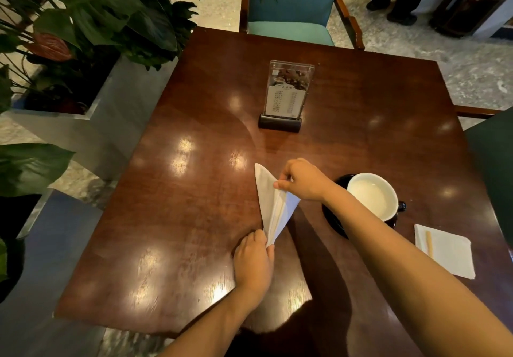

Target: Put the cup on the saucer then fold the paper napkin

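Observation:
A white paper napkin (pixel 270 204) lies partly folded into a long triangle near the middle of the dark wooden table (pixel 194 190). My left hand (pixel 254 259) pinches its near tip against the table. My right hand (pixel 301 180) pinches a raised flap at the napkin's right side. A dark cup (pixel 373 195) with a white inside stands on a black saucer (pixel 331 218) just right of my right wrist; my forearm hides part of the saucer.
A clear menu stand (pixel 286 95) on a black base is at the table's centre back. A second white napkin (pixel 449 251) with a wooden stick lies at the right edge. Plants crowd the left; chairs stand behind and right; a person's legs show far back.

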